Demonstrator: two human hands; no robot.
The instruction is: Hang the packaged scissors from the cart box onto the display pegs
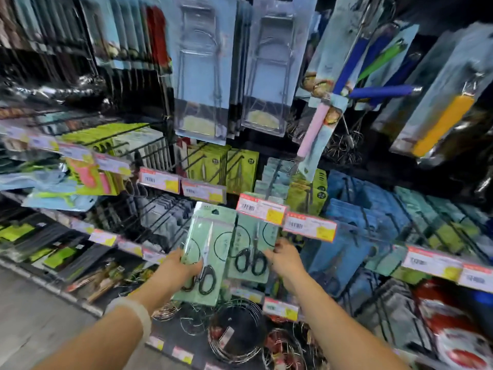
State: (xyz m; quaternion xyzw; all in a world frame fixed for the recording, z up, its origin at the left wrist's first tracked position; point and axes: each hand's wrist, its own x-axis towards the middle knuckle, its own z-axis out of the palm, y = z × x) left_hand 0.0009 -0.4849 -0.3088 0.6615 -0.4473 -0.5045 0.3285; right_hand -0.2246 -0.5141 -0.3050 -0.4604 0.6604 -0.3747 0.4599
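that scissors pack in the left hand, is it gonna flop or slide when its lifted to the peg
Probably stiff enough: the scissors pack stands flat and upright though the left hand grips only its lower edge. Likely bottom-heavy, since the black handles sit low on the card. Its glossy plastic front may be slippery, so a firm pinch seems wise.

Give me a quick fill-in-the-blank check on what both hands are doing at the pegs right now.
1. The left hand holds a pale green pack of ____.
2. The right hand touches a second scissors pack hanging just below a ____ tag.
3. The scissors' handles are coloured ____.
4. A pale band sits on the ____ wrist.

Missing words: scissors; price; black; left
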